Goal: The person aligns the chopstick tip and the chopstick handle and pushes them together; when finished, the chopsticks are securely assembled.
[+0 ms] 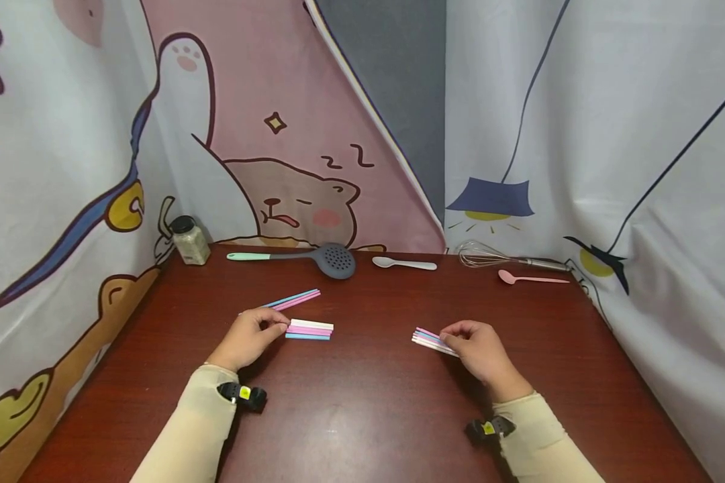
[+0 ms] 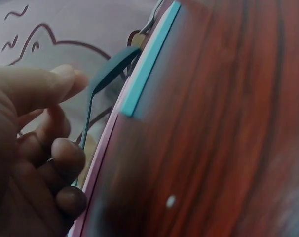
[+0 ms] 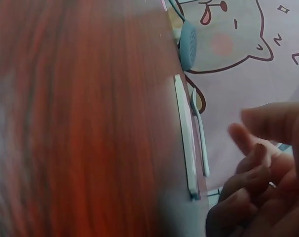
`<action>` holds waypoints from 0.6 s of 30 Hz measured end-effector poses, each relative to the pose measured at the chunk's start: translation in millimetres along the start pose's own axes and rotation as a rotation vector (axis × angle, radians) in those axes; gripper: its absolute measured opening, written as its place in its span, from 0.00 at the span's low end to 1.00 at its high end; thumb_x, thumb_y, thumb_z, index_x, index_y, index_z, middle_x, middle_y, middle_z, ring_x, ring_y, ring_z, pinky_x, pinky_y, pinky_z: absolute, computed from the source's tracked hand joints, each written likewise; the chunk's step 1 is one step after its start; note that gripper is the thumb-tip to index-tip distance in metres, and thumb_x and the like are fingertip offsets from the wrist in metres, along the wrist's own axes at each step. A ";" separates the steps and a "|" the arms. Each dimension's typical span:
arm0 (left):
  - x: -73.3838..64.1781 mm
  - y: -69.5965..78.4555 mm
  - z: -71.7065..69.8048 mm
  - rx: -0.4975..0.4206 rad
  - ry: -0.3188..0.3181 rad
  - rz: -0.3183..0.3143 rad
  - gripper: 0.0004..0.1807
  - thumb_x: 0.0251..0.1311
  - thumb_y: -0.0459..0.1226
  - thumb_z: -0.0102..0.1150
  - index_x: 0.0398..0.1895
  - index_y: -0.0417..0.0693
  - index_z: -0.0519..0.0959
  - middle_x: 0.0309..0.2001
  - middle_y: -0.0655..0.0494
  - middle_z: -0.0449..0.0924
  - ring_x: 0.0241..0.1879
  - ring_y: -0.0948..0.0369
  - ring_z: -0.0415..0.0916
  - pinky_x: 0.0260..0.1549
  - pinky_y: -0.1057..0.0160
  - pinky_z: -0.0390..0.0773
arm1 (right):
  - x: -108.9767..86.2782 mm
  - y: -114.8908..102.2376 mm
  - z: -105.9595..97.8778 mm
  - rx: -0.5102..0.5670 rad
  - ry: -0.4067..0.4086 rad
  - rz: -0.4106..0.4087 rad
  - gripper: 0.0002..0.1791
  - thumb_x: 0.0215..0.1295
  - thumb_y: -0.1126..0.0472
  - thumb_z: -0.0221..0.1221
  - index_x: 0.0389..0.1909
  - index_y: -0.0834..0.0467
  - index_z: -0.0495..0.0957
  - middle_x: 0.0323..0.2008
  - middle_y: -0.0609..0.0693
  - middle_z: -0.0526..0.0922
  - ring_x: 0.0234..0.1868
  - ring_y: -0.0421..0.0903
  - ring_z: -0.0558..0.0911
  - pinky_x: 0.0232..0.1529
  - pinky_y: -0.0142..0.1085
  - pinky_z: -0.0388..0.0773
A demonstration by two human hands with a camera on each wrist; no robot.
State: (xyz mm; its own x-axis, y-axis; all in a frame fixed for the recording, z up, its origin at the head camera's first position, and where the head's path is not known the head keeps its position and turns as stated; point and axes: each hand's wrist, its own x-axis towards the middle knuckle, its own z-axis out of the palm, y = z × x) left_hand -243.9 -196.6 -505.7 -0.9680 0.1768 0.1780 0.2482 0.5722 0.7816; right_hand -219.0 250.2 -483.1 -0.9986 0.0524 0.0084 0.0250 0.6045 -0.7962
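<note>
My left hand (image 1: 250,340), fingers loosely bent, is at the left end of a small group of white, pink and blue sticks (image 1: 311,331) lying side by side. Its thumb and fingertips hold nothing in the left wrist view, where a blue stick (image 2: 150,61) lies just beyond them. Behind that hand, another slanted group of blue and pink sticks (image 1: 299,298) is partly covered by it. My right hand (image 1: 480,354) hovers at the right end of a third group of sticks (image 1: 427,340). In the right wrist view its fingers are empty, apart from a white stick (image 3: 186,138).
Along the back edge of the brown table (image 1: 338,416) lie a grey skimmer (image 1: 336,260), a white spoon (image 1: 405,263), a whisk (image 1: 507,259) and a pink spoon (image 1: 532,278). A black-lidded jar (image 1: 190,243) stands at the back left. Printed curtains (image 1: 362,134) hang behind.
</note>
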 end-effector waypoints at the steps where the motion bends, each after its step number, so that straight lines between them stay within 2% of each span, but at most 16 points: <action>1: -0.3 2.1 1.8 -0.001 -0.024 -0.001 0.04 0.68 0.33 0.67 0.41 0.47 0.89 0.42 0.55 0.88 0.44 0.59 0.80 0.48 0.56 0.78 | 0.1 0.7 -0.8 -0.031 -0.014 -0.002 0.05 0.66 0.65 0.67 0.39 0.62 0.89 0.27 0.49 0.84 0.29 0.42 0.73 0.30 0.33 0.69; 4: -1.3 5.6 6.3 0.018 -0.073 0.001 0.03 0.67 0.33 0.68 0.40 0.47 0.89 0.40 0.56 0.88 0.44 0.59 0.79 0.50 0.55 0.78 | -0.1 3.0 -2.9 -0.109 -0.068 -0.014 0.05 0.65 0.64 0.68 0.39 0.61 0.89 0.24 0.47 0.80 0.28 0.43 0.72 0.30 0.34 0.68; 7: -2.3 6.5 8.8 0.037 -0.100 0.024 0.03 0.66 0.32 0.69 0.39 0.48 0.89 0.38 0.58 0.87 0.43 0.60 0.79 0.49 0.56 0.77 | -0.8 4.1 -4.4 -0.139 -0.116 -0.030 0.06 0.64 0.64 0.69 0.40 0.61 0.88 0.22 0.46 0.76 0.27 0.44 0.71 0.29 0.35 0.67; 11: -2.7 7.9 10.2 0.047 -0.123 0.045 0.03 0.66 0.32 0.69 0.38 0.47 0.89 0.37 0.58 0.86 0.42 0.60 0.78 0.47 0.56 0.77 | -1.2 5.8 -6.0 -0.142 -0.140 -0.032 0.08 0.62 0.67 0.70 0.42 0.62 0.87 0.22 0.46 0.74 0.26 0.44 0.70 0.27 0.35 0.67; 18: -2.7 12.4 9.5 0.059 -0.171 0.033 0.03 0.66 0.32 0.68 0.38 0.47 0.89 0.37 0.58 0.85 0.40 0.61 0.77 0.44 0.58 0.78 | -1.4 6.3 -8.2 -0.121 -0.147 -0.005 0.11 0.57 0.71 0.70 0.42 0.63 0.86 0.21 0.46 0.72 0.23 0.43 0.70 0.24 0.34 0.66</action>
State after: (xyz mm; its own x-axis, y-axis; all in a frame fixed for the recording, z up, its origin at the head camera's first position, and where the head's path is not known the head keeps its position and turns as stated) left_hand -237.8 -182.4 -502.1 -0.9404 0.3266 0.0946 0.2860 0.6094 0.7395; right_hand -217.1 260.5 -483.1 -0.9945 -0.0626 -0.0835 0.0165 0.6960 -0.7178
